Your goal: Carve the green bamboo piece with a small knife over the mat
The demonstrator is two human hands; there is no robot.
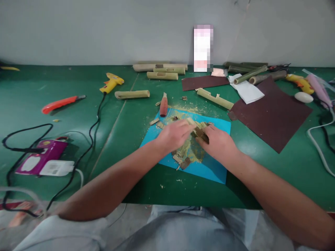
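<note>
Above a blue sheet (211, 172), my left hand (176, 135) is closed on the pale end of a short bamboo piece (191, 122). My right hand (219, 142) closes around its other end, where a brown patch like sandpaper (200, 132) shows against the bamboo. Both hands partly hide the piece. Pale bamboo dust (192, 153) and small scraps cover the sheet beneath. Just beyond my left hand lies a chisel-like tool with a red-brown handle (163, 106). A notched bamboo tube (216, 99) rests past the sheet's far edge.
Left on the green table (125, 129) are a yellow glue gun (112, 82), a red cutter (61, 104) and a purple power box (44, 157) with trailing cables. Several bamboo tubes (162, 75) lie behind. Brown sheets (274, 115) spread right; a lit phone (201, 48) leans on the wall.
</note>
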